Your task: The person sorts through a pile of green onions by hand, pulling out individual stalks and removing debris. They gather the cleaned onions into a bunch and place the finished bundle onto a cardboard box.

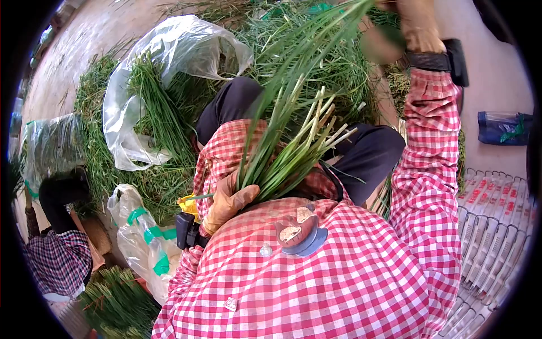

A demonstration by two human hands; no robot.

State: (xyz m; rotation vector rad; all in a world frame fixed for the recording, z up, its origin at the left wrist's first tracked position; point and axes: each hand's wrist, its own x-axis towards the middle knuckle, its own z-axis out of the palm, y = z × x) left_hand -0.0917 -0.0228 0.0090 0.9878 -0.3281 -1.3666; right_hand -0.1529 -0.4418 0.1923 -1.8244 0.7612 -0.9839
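Observation:
My left hand (pixel 230 200), in a tan glove, is closed around a bunch of garlic chives (pixel 282 164) held against my chest and lap. The pale cut stems of the bunch point up and to the right, while long green leaves sweep toward the top edge. My right hand (pixel 420 31) is stretched far out at the upper right, near the tips of those leaves. Its fingers are blurred and partly cut off by the frame, so I cannot tell what they hold.
Loose green leaves (pixel 305 51) cover the floor ahead. A clear plastic bag (pixel 121 133) holds more chives at left; another bag with green tape (pixel 144 226) lies nearer. Another person (pixel 59 260) sits at far left. A white slatted rack (pixel 491 226) stands right.

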